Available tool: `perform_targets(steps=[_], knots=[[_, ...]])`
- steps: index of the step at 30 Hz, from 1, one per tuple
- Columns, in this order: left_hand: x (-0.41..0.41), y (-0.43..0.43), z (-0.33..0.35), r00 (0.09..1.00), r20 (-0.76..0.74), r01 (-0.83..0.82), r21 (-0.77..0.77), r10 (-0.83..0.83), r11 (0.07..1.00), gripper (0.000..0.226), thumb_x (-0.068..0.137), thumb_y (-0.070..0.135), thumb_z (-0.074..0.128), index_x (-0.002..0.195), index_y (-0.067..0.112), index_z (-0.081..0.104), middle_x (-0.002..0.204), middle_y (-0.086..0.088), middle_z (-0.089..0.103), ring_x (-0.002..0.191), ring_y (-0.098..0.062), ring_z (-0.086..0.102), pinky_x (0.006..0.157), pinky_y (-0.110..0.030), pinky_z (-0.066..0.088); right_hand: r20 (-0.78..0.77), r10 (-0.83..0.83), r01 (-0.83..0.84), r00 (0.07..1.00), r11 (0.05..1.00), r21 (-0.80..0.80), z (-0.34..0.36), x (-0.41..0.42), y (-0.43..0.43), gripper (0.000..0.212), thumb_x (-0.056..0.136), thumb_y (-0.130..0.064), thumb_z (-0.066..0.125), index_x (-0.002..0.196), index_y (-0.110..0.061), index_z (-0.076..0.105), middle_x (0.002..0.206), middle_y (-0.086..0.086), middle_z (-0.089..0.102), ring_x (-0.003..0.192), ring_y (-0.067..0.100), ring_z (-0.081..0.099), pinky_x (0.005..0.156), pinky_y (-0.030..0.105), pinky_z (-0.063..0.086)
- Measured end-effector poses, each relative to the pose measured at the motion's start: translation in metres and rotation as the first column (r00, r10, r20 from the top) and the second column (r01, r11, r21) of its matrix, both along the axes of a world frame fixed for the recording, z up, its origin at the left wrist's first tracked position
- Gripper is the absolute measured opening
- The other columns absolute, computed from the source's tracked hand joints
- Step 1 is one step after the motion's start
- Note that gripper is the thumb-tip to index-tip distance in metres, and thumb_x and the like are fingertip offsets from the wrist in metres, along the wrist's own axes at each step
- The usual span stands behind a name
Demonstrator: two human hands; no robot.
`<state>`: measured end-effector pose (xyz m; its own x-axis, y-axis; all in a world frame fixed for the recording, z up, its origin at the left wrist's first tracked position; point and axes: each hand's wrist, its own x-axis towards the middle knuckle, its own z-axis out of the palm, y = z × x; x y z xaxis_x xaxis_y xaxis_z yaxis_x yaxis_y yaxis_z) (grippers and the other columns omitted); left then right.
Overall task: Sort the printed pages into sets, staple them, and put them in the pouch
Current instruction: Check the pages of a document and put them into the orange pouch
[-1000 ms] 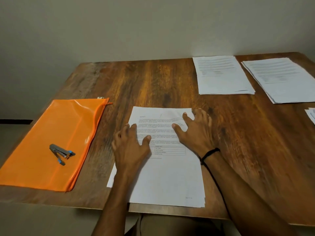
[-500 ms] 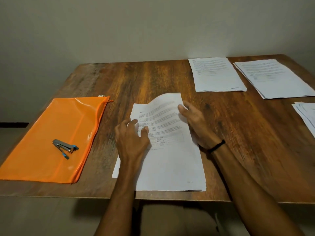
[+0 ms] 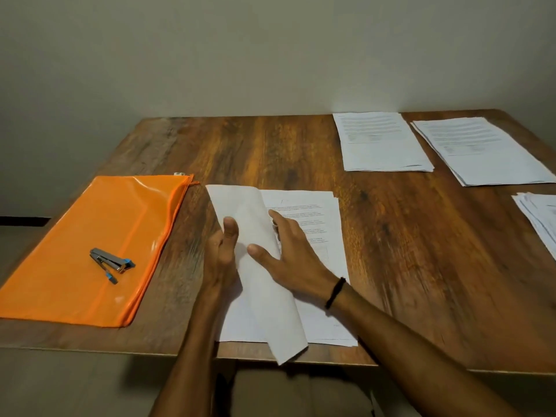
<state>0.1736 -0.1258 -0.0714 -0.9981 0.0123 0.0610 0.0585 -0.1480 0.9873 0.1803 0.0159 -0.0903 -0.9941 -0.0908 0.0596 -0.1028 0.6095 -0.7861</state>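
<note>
A stack of printed pages (image 3: 319, 236) lies at the table's near edge. Its top sheet (image 3: 258, 284) is lifted and turned over to the left, blank side up. My left hand (image 3: 221, 257) holds that sheet from the left, thumb on top. My right hand (image 3: 288, 254) grips it from the right, thumb on the blank side and fingers between the sheet and the stack. An orange zip pouch (image 3: 90, 245) lies flat at the left, with a small metal stapler (image 3: 111, 261) resting on it.
Two more paper stacks lie at the far right, one (image 3: 382, 142) beside another (image 3: 481, 149). A third stack (image 3: 538, 218) is cut off by the right edge. The wooden table (image 3: 421, 251) meets a plain wall behind.
The top sheet was flat under both hands. My right hand lifted its right edge and swung it over to the left, and my left hand turned up to take it.
</note>
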Motion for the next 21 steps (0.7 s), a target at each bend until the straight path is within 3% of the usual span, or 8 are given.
perform_targets(steps=[3, 5, 7, 11, 13, 15, 18, 21], knots=[[0.0, -0.004, 0.001, 0.998, 0.018, 0.056, 0.005, -0.056, 0.998, 0.042, 0.09, 0.052, 0.064, 0.108, 0.015, 0.07, 0.107, -0.012, 0.073, 0.098, -0.034, 0.071, 0.078, -0.05, 0.061, -0.047, 0.018, -0.015, 0.999, 0.998, 0.06, -0.002, 0.002, 0.0, 0.071, 0.091, -0.068, 0.049, 0.149, -0.029, 0.033, 0.145, -0.005, 0.04, 0.127, 0.011, 0.043, 0.103, 0.028, 0.041], [-0.001, -0.004, 0.0, 1.0, 0.009, -0.012, -0.077, 0.012, 0.997, 0.009, 0.094, 0.017, 0.068, 0.101, 0.012, 0.067, 0.09, 0.001, 0.076, 0.083, -0.019, 0.074, 0.065, -0.033, 0.06, -0.051, 0.02, -0.025, 0.998, 0.994, -0.105, 0.008, 0.0, 0.009, 0.05, 0.097, -0.056, 0.052, 0.136, -0.025, 0.053, 0.132, -0.005, 0.054, 0.116, 0.008, 0.053, 0.101, 0.028, 0.048], [-0.002, -0.001, -0.001, 0.996, 0.048, -0.065, -0.096, 0.07, 0.993, 0.015, 0.093, 0.001, 0.063, 0.096, 0.016, 0.066, 0.081, 0.007, 0.075, 0.074, -0.014, 0.074, 0.058, -0.024, 0.057, -0.152, -0.121, 0.099, 0.981, 0.984, -0.148, 0.014, -0.008, 0.025, 0.034, 0.1, -0.046, 0.053, 0.116, -0.02, 0.068, 0.117, -0.004, 0.066, 0.107, 0.008, 0.059, 0.095, 0.035, 0.052], [-0.003, 0.0, -0.002, 0.995, 0.054, -0.083, -0.115, 0.089, 0.99, 0.015, 0.093, 0.003, 0.065, 0.098, 0.017, 0.067, 0.09, 0.003, 0.076, 0.077, -0.016, 0.075, 0.058, -0.024, 0.057, -0.187, -0.32, 0.369, 0.929, 0.849, 0.379, 0.002, -0.029, 0.067, 0.076, 0.091, -0.062, 0.053, 0.144, -0.008, 0.045, 0.151, 0.016, 0.037, 0.145, 0.031, 0.024, 0.118, 0.044, 0.03], [-0.002, 0.003, 0.001, 0.993, 0.052, -0.095, -0.113, 0.102, 0.989, 0.015, 0.093, 0.003, 0.065, 0.102, 0.015, 0.066, 0.09, 0.005, 0.074, 0.075, -0.014, 0.074, 0.056, -0.022, 0.056, -0.071, -0.348, 0.338, 0.935, 0.809, 0.48, -0.003, -0.031, 0.08, 0.091, 0.088, -0.07, 0.05, 0.152, -0.007, 0.033, 0.161, 0.02, 0.019, 0.151, 0.036, 0.002, 0.123, 0.048, 0.009], [0.0, 0.003, 0.0, 0.995, 0.044, -0.083, -0.13, 0.09, 0.988, 0.019, 0.093, 0.005, 0.066, 0.106, 0.018, 0.064, 0.091, 0.004, 0.074, 0.079, -0.017, 0.075, 0.057, -0.023, 0.057, -0.052, -0.329, 0.311, 0.943, 0.814, 0.491, -0.001, -0.031, 0.081, 0.082, 0.089, -0.069, 0.05, 0.148, -0.013, 0.041, 0.163, 0.02, 0.014, 0.152, 0.037, -0.004, 0.123, 0.047, 0.001], [-0.002, 0.0, -0.004, 0.997, 0.005, -0.079, -0.185, 0.081, 0.98, 0.039, 0.089, 0.012, 0.072, 0.124, 0.024, 0.058, 0.107, 0.004, 0.073, 0.095, -0.02, 0.073, 0.07, -0.033, 0.061, -0.092, -0.276, 0.289, 0.957, 0.862, 0.416, 0.003, -0.03, 0.075, 0.05, 0.089, -0.058, 0.054, 0.129, -0.028, 0.06, 0.158, 0.019, 0.028, 0.151, 0.036, 0.006, 0.123, 0.047, 0.009], [-0.003, -0.002, -0.004, 0.992, -0.06, -0.119, -0.197, 0.109, 0.973, 0.073, 0.08, 0.015, 0.075, 0.139, 0.033, 0.036, 0.123, 0.01, 0.06, 0.104, -0.004, 0.067, 0.071, -0.02, 0.058, -0.162, -0.22, 0.256, 0.962, 0.933, 0.251, 0.01, -0.024, 0.069, 0.048, 0.085, -0.038, 0.06, 0.132, -0.034, 0.055, 0.146, 0.012, 0.043, 0.138, 0.031, 0.033, 0.113, 0.043, 0.037]])
